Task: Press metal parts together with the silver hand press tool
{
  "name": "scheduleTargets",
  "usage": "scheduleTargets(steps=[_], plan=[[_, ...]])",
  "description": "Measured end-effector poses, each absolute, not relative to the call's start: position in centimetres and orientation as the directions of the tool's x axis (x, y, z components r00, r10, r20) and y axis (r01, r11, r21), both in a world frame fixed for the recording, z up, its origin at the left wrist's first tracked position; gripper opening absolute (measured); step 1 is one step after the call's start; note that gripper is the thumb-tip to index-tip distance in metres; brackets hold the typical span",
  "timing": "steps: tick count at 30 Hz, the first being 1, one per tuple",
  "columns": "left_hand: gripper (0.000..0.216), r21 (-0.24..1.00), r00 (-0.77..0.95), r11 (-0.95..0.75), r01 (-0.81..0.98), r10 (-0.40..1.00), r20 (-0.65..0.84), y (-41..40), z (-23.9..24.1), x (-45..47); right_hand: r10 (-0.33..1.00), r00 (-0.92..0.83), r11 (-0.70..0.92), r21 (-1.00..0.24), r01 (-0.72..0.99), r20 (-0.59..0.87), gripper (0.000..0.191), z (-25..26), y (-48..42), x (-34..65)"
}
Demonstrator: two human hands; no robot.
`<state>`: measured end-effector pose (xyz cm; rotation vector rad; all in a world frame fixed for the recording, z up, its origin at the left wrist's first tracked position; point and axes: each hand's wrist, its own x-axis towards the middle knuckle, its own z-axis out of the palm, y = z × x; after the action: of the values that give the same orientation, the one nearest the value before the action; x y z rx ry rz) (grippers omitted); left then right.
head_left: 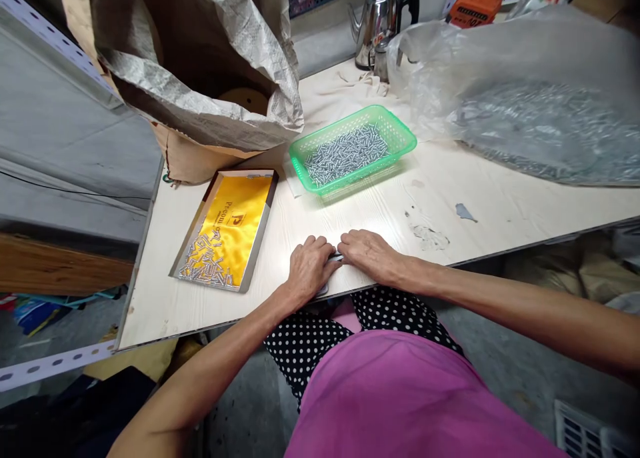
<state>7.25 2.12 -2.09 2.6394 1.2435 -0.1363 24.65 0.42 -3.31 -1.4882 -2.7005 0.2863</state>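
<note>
Left hand [311, 265], right hand [365, 250]: nearside of green perforated plastic basket [406, 142], on pale wood-grain worktop [360, 211]. Fingers of both closed on small grey piece [337, 257] between them, mostly hidden. Small silvery metal parts [347, 153] in basket, more in shallow yellow-lined box [250, 208] left of it. Translucent plastic bag [535, 105] right of it.

A pale wood-grain tabletop [445, 195] is crossing the view, white light gleaming toward its near edge. Beyond the left edge, a light grey wall [45, 118] is showing above a brown wooden board [60, 265]; a white metal strip with dark holes [65, 360] is ending beside the near left corner. Grey flooring [250, 391] is extending below.
</note>
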Motion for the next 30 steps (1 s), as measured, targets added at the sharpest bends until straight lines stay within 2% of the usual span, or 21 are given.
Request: scheduleTargets(steps=[4,7,8,11,13,16,19,24,30], plan=[[0.031,0.143,0.626,-0.610,0.780,0.761,-0.167,2.1,-2.2,7.3,0.838,-0.541,0.524,-0.173,0.834,-0.073,0.015,-3.4,0.4,24.6],[0.033,0.123,0.600,-0.588,0.800,0.786,-0.148,2.0,-2.2,7.3,0.840,-0.541,0.530,-0.168,0.831,-0.029,0.012,-3.1,1.0,25.1],[0.037,0.124,0.585,-0.572,0.811,0.800,-0.133,1.8,-2.2,7.3,0.835,-0.550,0.539,-0.183,0.822,-0.009,0.017,-3.1,1.2,25.4],[0.052,0.172,0.552,-0.540,0.824,0.834,-0.024,0.7,-2.9,6.7,0.796,-0.605,0.589,-0.259,0.765,0.024,0.051,-3.2,1.9,26.5],[0.055,0.213,0.554,-0.558,0.802,0.829,0.083,-0.7,-3.4,6.2,0.776,-0.628,0.611,-0.308,0.729,0.053,0.061,-3.3,2.0,27.2],[0.050,0.221,0.586,-0.606,0.764,0.795,0.156,-2.9,-4.1,5.6,0.790,-0.604,0.600,-0.335,0.726,0.105,0.043,-3.3,1.7,27.4],[0.048,0.203,0.640,-0.651,0.732,0.758,0.125,-4.5,-4.5,5.9,0.824,-0.563,0.557,-0.281,0.781,0.070,0.027,-3.2,1.7,26.5],[0.053,0.232,0.675,-0.673,0.702,0.733,0.086,-5.2,-5.3,7.6,0.847,-0.531,0.530,-0.129,0.838,0.033,0.016,-3.6,3.7,24.5],[0.050,0.297,0.629,-0.636,0.713,0.766,0.132,-5.7,-5.7,8.1,0.849,-0.523,0.529,-0.111,0.842,0.078,0.014,-3.5,6.4,23.7]])
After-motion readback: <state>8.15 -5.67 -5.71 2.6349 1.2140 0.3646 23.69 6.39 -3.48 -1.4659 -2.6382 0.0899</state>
